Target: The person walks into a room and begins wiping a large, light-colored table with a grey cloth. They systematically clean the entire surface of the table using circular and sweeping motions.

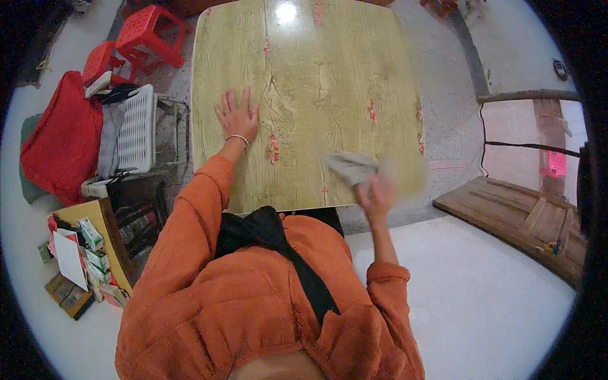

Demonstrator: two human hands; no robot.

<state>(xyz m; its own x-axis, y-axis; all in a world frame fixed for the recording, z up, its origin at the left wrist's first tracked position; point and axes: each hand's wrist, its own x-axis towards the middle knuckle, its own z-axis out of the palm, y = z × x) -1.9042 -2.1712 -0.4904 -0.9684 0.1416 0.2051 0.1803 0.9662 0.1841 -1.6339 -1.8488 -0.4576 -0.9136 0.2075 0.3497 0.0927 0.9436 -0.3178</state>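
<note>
Cloth (pixel 350 166): grey and crumpled; we see it on the table (pixel 316 107), just right of the frame's centre.
Right hand (pixel 378 193): at the cloth's right end; blurred, we cannot tell if its fingers pinch.
Left hand (pixel 239 119): flat, fingers spread, left of centre.
Stools (pixel 147 38): red, upper left.

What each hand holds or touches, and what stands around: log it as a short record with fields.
Left hand: palm down, fingers spread, on the yellowish wood-grain table with red flower prints
Right hand: holding a crumpled grey cloth near the table's near right corner; slightly blurred
Left of table: red plastic stools, white slatted chair
Right of table: brown wooden panel
</note>
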